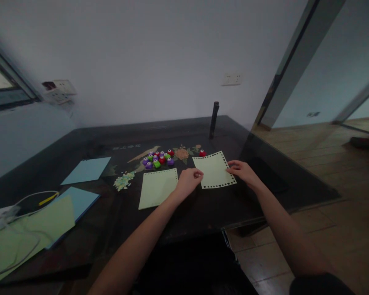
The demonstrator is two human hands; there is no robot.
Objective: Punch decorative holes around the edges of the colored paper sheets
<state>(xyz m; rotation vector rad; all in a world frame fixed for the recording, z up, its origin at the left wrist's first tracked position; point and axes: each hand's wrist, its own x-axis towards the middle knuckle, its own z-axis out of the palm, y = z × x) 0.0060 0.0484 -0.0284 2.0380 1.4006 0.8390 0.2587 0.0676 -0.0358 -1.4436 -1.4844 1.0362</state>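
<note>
A pale green sheet of paper (213, 170), with small shapes punched along its edges, is between my two hands. My right hand (242, 171) pinches its right edge between thumb and fingers. At the left edge, my left hand (189, 181) is closed with its fingertips against the paper; its grip is partly hidden. Left of that lies a second pale green sheet (156, 188), holes punched along its top and part of its right side. My left forearm crosses its lower right corner. A red craft punch (202, 153) stands just behind the sheet I hold.
Several purple, green and red craft punches (156, 164) cluster behind the second sheet. Small paper cutouts (124, 180) form a pile on the dark table (119, 229). Blue paper (87, 170), more green paper (49, 221) and a white cable lie left. A black upright object (214, 120) stands at the back.
</note>
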